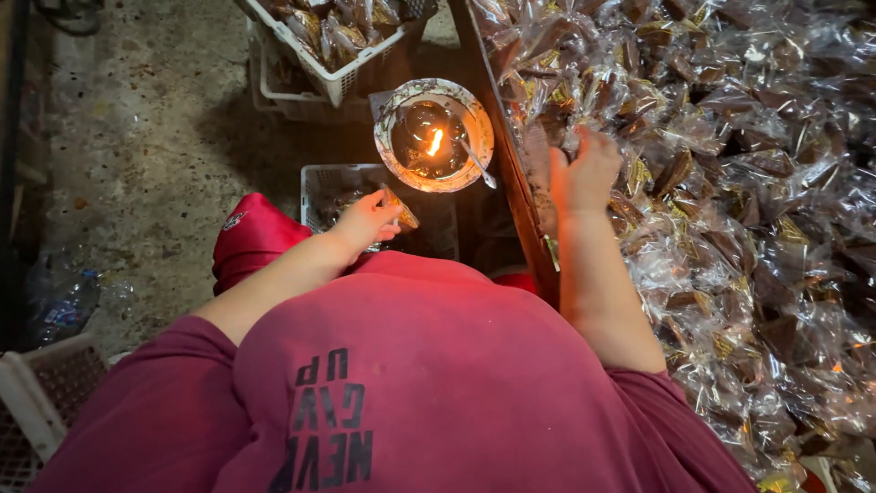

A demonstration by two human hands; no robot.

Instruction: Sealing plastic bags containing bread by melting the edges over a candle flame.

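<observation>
Looking down from the head camera, a dark red shirt (411, 365) is seen filling the near part of the view, with both bare forearms reaching forward from it.

The left hand (365, 222) is held low over a white plastic crate (321, 178) on the floor, the arm angled inward and the wrist bent slightly. A small clear-wrapped packet (399, 211) with a dark triangular filling is pinched between thumb and fingertips. It is held just below a round bowl (434, 135), probably so that its open end can be brought close to the small flame (435, 141) burning there. A metal spoon (477, 162) is leaned against the bowl's right rim.

The right hand (584, 173) is raised onto the bench (511, 173), whose dark edge runs diagonally up the middle of the view. The forearm is held nearly upright in the picture, and the fingers are curled loosely into a heap of wrapped packets (730, 183); whether one packet is gripped cannot be told. The heap is spread across the whole right side, within easy reach of that arm.

Farther off, a white basket (338, 78) filled with similar packets is seen at the top, set on the stained concrete floor (137, 137). Another white crate (36, 402) is partly visible at the lower left.
</observation>
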